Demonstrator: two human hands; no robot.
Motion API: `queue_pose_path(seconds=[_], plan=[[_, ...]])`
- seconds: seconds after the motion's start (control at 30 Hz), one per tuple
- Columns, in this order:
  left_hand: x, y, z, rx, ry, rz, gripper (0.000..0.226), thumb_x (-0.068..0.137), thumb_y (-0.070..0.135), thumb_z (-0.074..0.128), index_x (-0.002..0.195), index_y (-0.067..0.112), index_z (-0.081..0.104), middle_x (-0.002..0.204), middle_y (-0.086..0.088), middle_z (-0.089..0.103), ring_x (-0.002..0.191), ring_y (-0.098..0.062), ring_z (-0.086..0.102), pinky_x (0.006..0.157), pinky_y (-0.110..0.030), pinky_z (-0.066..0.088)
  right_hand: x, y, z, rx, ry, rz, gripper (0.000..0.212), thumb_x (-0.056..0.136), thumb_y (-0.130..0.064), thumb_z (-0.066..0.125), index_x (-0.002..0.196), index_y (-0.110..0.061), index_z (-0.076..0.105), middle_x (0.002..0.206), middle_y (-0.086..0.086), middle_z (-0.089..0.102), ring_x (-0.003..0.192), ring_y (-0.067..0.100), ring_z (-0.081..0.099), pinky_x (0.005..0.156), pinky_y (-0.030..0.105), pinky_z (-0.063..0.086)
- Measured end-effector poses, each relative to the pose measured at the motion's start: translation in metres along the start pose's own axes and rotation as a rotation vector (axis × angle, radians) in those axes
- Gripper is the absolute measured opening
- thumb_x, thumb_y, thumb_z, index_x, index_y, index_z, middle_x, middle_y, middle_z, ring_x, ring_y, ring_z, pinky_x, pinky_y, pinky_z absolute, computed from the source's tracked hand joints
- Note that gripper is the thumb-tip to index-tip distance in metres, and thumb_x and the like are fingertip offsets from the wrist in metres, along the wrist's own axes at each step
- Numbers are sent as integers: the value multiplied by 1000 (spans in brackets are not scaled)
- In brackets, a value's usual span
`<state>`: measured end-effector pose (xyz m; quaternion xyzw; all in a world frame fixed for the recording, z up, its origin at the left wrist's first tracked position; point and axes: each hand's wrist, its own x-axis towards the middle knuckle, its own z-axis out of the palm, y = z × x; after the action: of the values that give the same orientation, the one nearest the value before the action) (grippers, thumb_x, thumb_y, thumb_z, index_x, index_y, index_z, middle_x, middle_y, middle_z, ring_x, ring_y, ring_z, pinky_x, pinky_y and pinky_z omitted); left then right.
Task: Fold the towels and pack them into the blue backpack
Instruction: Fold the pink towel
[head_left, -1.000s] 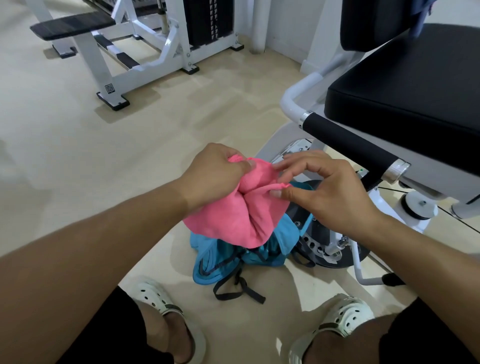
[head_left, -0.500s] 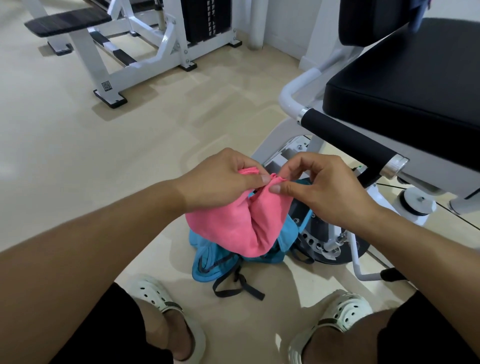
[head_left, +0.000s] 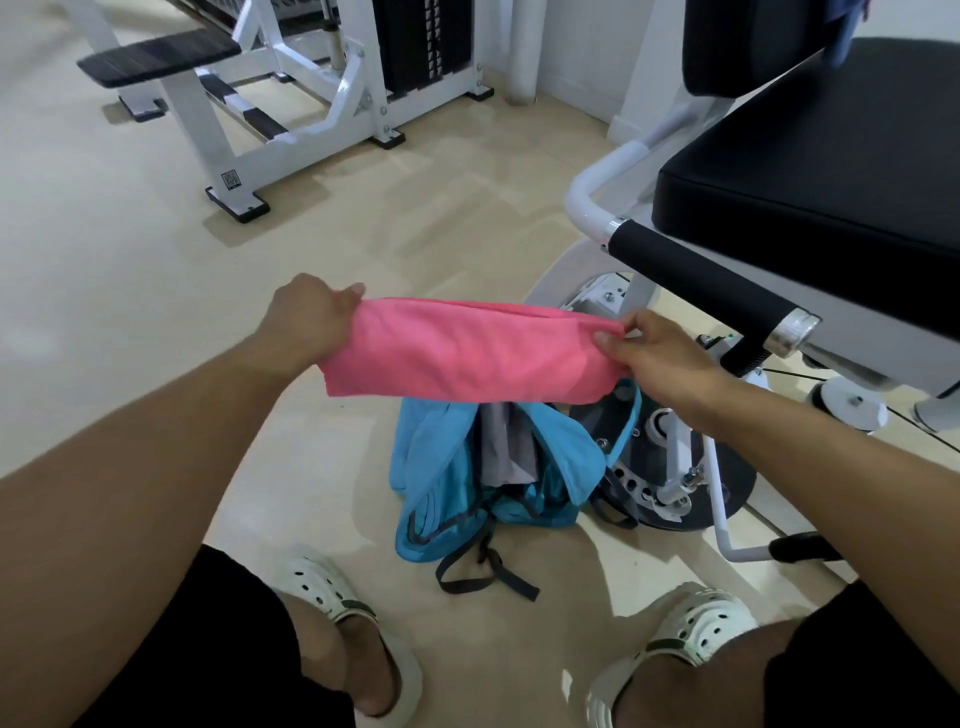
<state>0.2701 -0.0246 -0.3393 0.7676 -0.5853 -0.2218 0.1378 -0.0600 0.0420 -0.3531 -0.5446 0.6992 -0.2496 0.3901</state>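
A pink towel (head_left: 467, 353) is stretched flat between both hands, doubled into a wide band. My left hand (head_left: 306, 322) grips its left end and my right hand (head_left: 654, 353) pinches its right end. Directly below it the blue backpack (head_left: 441, 467) lies open on the floor between my feet, with a grey cloth (head_left: 506, 447) showing inside its mouth. Black straps trail from the backpack's near side.
A gym machine with a black padded seat (head_left: 810, 171) and a black handle grip (head_left: 701, 280) stands close on the right, its round base beside the backpack. A white weight bench frame (head_left: 270, 104) stands at the back left. My white clogs (head_left: 343, 623) rest on the beige floor.
The hands have moved apart from the middle. The bunched pink towel has been pulled out into a flat wide band, uncovering the open backpack underneath.
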Motion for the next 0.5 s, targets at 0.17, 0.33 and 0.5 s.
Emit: queue_pose_path(seconds=[0.17,0.33,0.5], plan=[[5,-17,6,-380,-162,-108,57,104,48,45,105,-6,63,107,-21,62,90,-35,63,69,-36,54,7,16,6,45,-14,66,20,100,-43,58,98,-23,61,100,2,73,95,23,70,97,48,54],[-2,-11,-2,-722,-316,-241,49,104,53,43,117,8,60,107,-7,69,91,-25,67,75,-40,56,7,12,7,304,67,95,21,105,-35,53,102,-20,67,106,6,72,97,24,70,86,40,59],[-11,-3,2,-582,-591,-99,44,91,46,66,118,12,67,110,-4,76,105,-22,72,82,-38,58,7,15,11,202,208,120,33,106,-47,42,113,-20,59,104,4,68,94,25,67,83,45,57]])
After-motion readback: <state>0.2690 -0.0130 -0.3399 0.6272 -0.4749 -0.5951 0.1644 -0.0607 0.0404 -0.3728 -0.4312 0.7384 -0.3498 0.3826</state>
